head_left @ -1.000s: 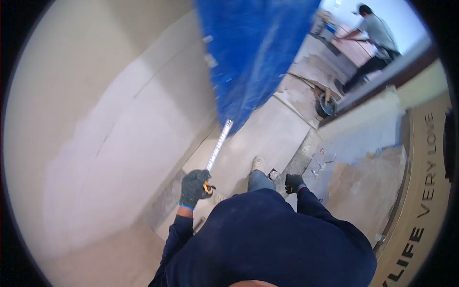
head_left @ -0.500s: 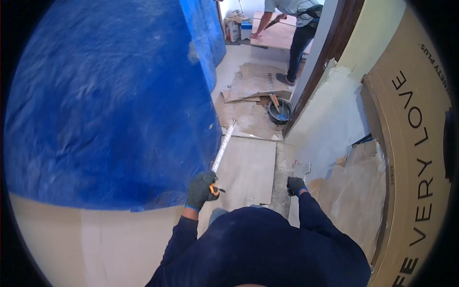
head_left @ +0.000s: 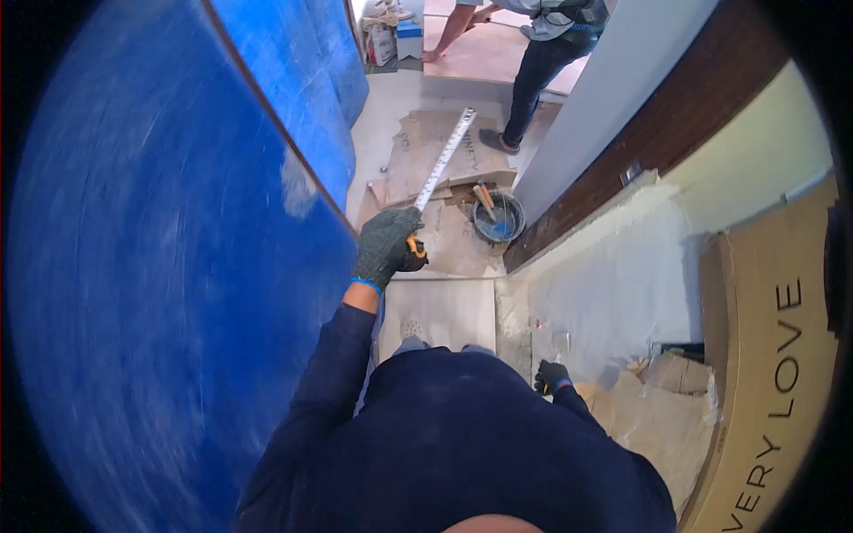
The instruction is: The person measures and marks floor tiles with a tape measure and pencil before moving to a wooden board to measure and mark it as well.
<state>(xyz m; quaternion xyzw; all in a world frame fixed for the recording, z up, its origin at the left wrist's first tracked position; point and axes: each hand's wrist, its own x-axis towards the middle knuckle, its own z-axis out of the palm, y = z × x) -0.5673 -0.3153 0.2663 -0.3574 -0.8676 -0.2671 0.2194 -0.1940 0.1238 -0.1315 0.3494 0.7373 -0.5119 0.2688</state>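
My left hand (head_left: 387, 245), in a dark grey glove, is closed around a tape measure (head_left: 416, 255) with orange and black on its case. The white tape blade (head_left: 446, 158) sticks out forward and up to the right, over the floor near the doorway. My right hand (head_left: 553, 377), also in a dark glove, is low at my right side near the wall's foot. Its fingers are curled; whatever they hold, if anything, is hidden. Below me lies a pale floor tile (head_left: 444, 306), with one of my shoes (head_left: 413, 330) on it.
A blue sheet-like surface (head_left: 178, 266) fills the left. A bucket (head_left: 499, 219) with tool handles stands on flattened cardboard (head_left: 435, 147). Beyond it a person (head_left: 542, 71) bends over a pinkish board (head_left: 489, 53). A brown door frame (head_left: 640, 133) and large carton (head_left: 773, 373) flank the right.
I have moved forward toward the doorway. My left hand with the tape measure is farther forward, and its blade now reaches over the cardboard. My right hand is lower in view, still curled.
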